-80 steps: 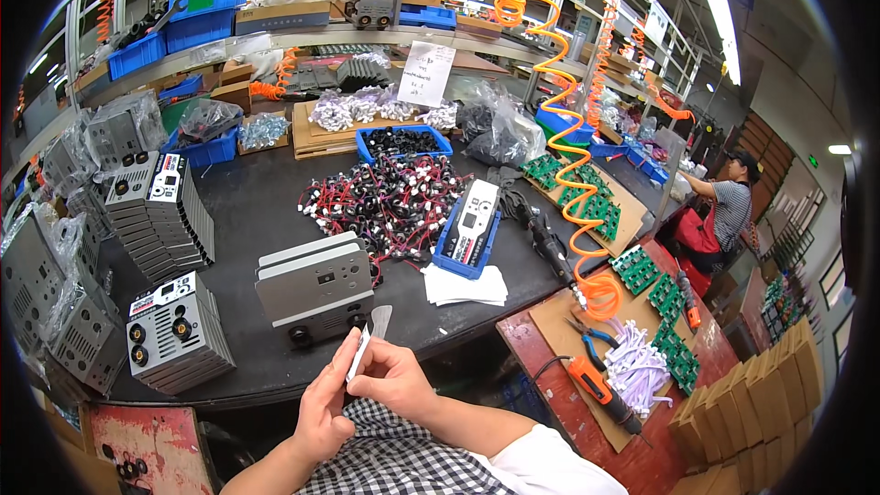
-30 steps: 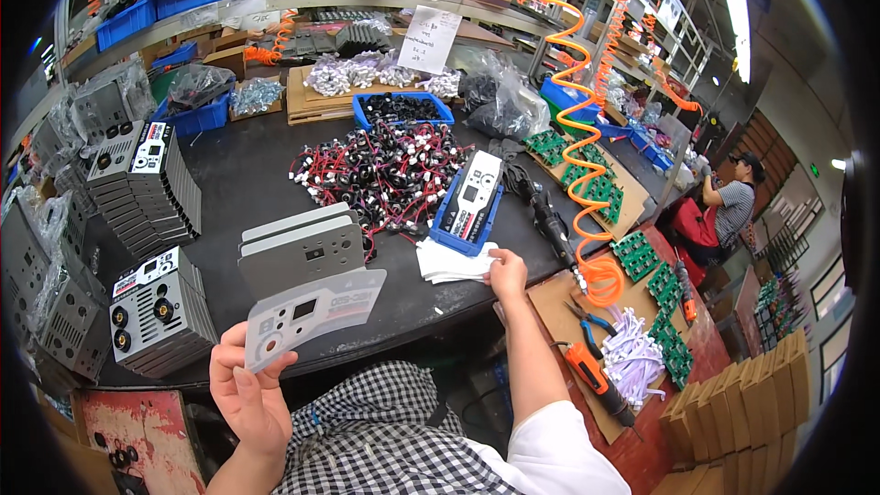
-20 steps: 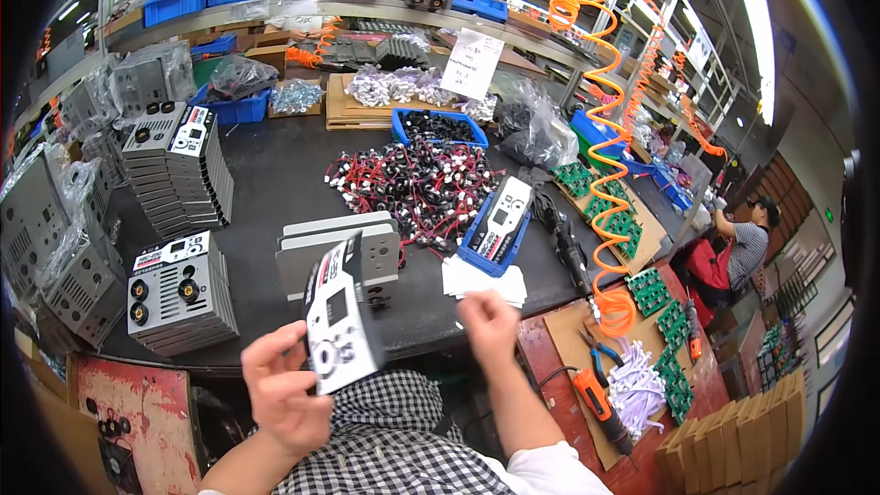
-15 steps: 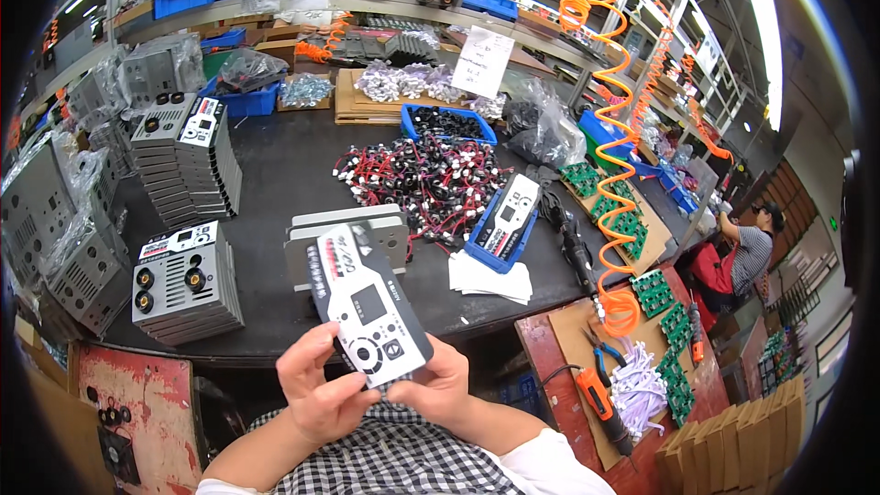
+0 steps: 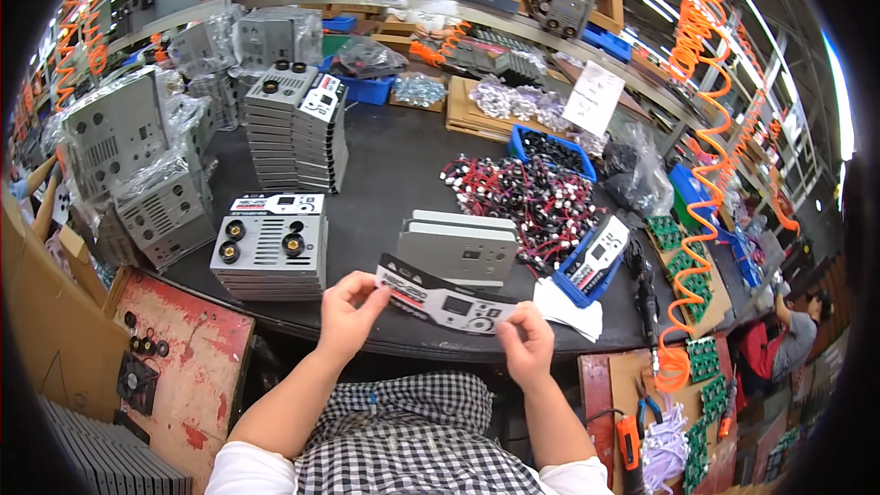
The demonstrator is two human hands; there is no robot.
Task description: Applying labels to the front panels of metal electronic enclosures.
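Observation:
A thin black-and-white control panel sticker (image 5: 451,304) is stretched sideways between my hands, slightly bowed. My left hand (image 5: 346,316) pinches its left end, and my right hand (image 5: 529,346) pinches its right end. Just behind it, grey metal panels (image 5: 458,246) stand on edge on the black bench. To their left lies a stack of grey front panels (image 5: 269,252) with round black knobs or sockets, the top one bearing a similar sticker. On the right, more such stickers (image 5: 600,257) rest in a small blue tray (image 5: 566,286), beside white paper sheets (image 5: 573,313).
A taller stack of panels (image 5: 289,128) and plastic-wrapped grey housings (image 5: 128,142) occupy the left. Red-black wired parts (image 5: 522,206) are heaped mid-bench. An orange coiled hose (image 5: 706,238) hangs at right, above green circuit boards (image 5: 704,362) and an orange-handled tool (image 5: 629,442). Another person (image 5: 793,344) works far right.
The sticker has turned from upright to lengthwise across, and my hands have spread to its two ends. My view has swung left, so the bench appears further right.

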